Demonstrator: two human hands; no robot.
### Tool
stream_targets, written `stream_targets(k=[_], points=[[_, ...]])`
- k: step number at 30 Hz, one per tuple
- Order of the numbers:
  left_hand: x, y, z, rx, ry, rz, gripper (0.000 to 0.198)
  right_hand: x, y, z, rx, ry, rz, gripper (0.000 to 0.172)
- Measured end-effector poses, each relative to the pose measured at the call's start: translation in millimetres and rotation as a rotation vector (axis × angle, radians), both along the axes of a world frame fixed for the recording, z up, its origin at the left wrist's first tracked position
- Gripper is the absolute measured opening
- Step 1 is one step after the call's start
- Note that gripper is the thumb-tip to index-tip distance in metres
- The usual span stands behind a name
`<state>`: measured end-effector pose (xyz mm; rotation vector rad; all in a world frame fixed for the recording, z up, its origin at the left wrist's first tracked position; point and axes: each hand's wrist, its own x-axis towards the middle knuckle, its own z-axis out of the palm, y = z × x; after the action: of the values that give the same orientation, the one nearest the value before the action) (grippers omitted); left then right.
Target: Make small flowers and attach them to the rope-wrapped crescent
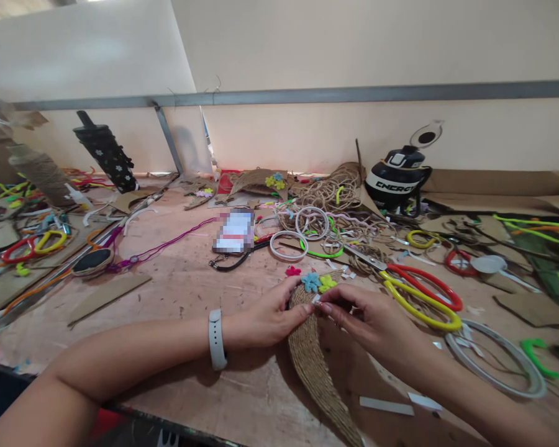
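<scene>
A curved piece wrapped in brown jute twine (310, 351) lies at a slant over the front of the table. My left hand (272, 313) is closed around its upper part, with the thumb on top. My right hand (361, 313) pinches a small white piece (315, 299), perhaps tape, against the twine surface near my left thumb. At the piece's top end are a blue flower (310, 282) and a yellow-green flower (327, 284). A pink flower (293, 270) shows just beyond my left fingers.
Red-and-yellow-handled scissors (419, 298) lie right of my hands, with a tape roll (496, 360) below them. A phone (234, 231), white rings (289, 246) and tangled jute cord (328, 192) lie beyond. A black bottle (394, 181) stands at the back; white strips (386, 406) lie in front.
</scene>
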<state>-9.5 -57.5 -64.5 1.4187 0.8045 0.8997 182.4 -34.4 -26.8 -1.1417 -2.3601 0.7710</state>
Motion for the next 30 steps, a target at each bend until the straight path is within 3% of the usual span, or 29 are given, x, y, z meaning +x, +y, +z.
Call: stream_targets(k=[17,30], points=[[-0.3,-0.6,3.0,-0.032,0.006,-0.049,0.037,-1.2,0.7,0.8,-0.009,-0.004,-0.011,0.017],[0.1,0.4,-2.6,-0.057,0.036,-0.012,0.041,-2.1,0.3,-0.6,-0.006,0.012,-0.015,0.018]])
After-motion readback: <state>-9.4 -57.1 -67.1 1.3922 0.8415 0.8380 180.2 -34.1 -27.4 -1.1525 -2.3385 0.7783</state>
